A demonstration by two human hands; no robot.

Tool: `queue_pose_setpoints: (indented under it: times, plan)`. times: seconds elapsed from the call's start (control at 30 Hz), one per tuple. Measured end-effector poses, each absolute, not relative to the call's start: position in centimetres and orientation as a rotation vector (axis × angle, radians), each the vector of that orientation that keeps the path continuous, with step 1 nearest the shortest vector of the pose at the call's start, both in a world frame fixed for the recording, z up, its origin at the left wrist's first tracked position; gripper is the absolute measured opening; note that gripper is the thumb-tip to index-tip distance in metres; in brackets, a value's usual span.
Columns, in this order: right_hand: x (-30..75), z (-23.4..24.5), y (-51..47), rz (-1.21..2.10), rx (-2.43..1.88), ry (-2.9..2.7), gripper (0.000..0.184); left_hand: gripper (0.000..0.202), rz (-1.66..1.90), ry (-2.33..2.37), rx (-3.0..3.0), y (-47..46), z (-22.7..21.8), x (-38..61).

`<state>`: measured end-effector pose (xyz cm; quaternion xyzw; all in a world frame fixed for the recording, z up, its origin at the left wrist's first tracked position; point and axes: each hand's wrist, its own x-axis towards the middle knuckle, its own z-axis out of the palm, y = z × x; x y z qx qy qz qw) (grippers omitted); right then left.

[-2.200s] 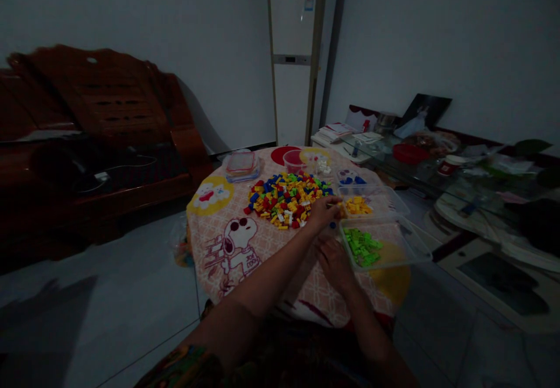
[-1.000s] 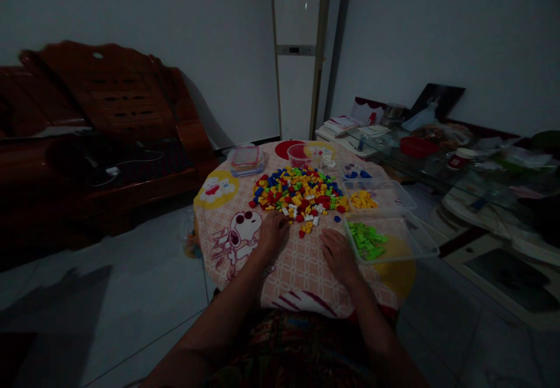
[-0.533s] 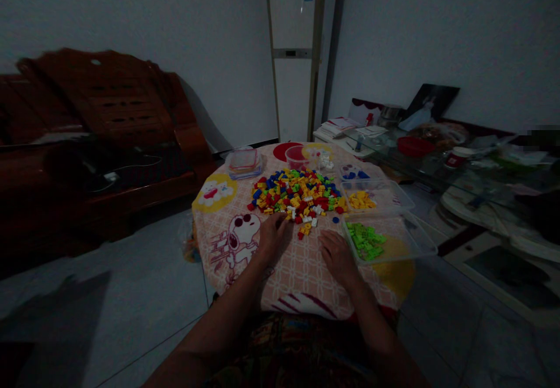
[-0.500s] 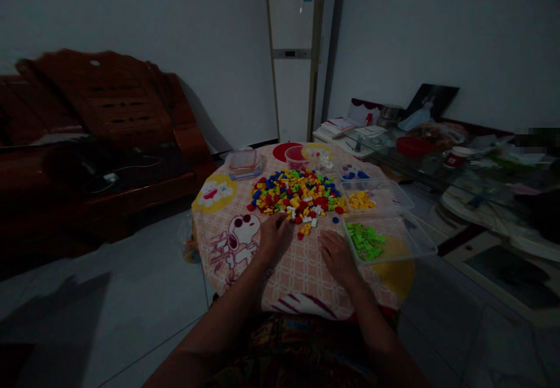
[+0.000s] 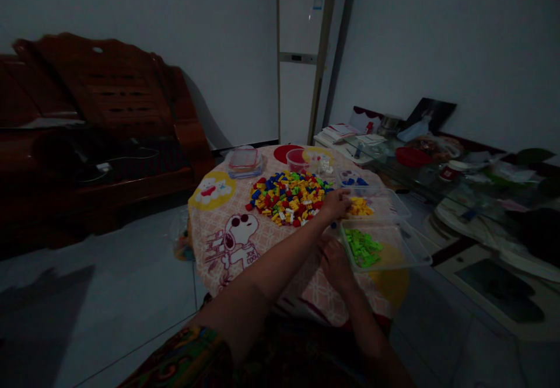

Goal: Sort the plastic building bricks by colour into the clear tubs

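A mixed heap of small toy building bricks, in red, yellow, blue, green and white, lies on the patterned tablecloth. My left hand is stretched across to the right, at the near left rim of the clear tray with yellow bricks. Its fingers are drawn together; anything between them is too small and dark to make out. Resting on the cloth, my right hand has loosely bent fingers slightly apart, with no brick visible in them. Beside it stands the clear tray of green bricks.
Farther back are a small container with blue bricks, a pile of white pieces, a round clear tub and stacked lidded boxes. A cluttered glass table stands at right, a wooden bench at left.
My left hand has left the near edge of the brick heap and moved right to the yellow bricks' tray. My right hand stays by the green tray, its fingers a little more bent.
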<state>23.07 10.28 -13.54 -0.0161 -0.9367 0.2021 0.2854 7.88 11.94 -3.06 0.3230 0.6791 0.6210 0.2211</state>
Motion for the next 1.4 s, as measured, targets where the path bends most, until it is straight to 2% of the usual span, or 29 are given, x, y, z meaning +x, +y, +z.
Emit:
queue_pose_setpoints:
  times: [0.07,0.17,0.33,0.53,0.73,0.83,0.93,1.17,1.27,1.4]
  plan:
    - [23.1,-13.4,10.3,0.547,-0.041,-2.509,0.044,0.050,1.763,1.757,0.926,12.5,-3.0,8.0]
    - [23.1,-13.2,10.2,0.550,-0.038,-2.515,0.039,0.054,1.797,1.776,0.985,10.6,-3.8,7.6]
    - [23.2,-13.0,9.9,0.546,-0.081,-2.497,0.035,0.039,1.764,2.006,1.014,4.0,-5.1,5.7]
    - [23.3,-13.0,9.8,0.531,-0.078,-2.508,0.033,0.019,1.508,2.405,1.056,-2.9,-5.4,4.1]
    - [23.4,-12.9,9.9,0.538,-0.069,-2.508,0.034,0.007,1.132,2.542,1.152,-4.9,-7.1,7.2]
    - [23.4,-12.9,10.0,0.539,-0.069,-2.510,0.034,0.004,1.053,2.645,1.149,-4.8,-7.7,8.6]
    - [23.3,-13.0,10.0,0.524,-0.068,-2.508,0.034,0.005,1.173,2.605,1.101,-4.8,-7.9,8.9]
    - [23.3,-12.9,9.9,0.551,-0.074,-2.503,0.035,0.018,1.932,2.013,0.624,-3.9,-8.7,8.1]
    - [23.4,-12.7,9.8,0.556,-0.080,-2.509,0.035,0.019,1.907,2.009,0.617,-2.7,-8.6,7.3]
    - [23.3,-12.9,9.8,0.543,-0.087,-2.509,0.035,0.008,1.719,2.124,0.772,-0.3,-7.8,6.6]
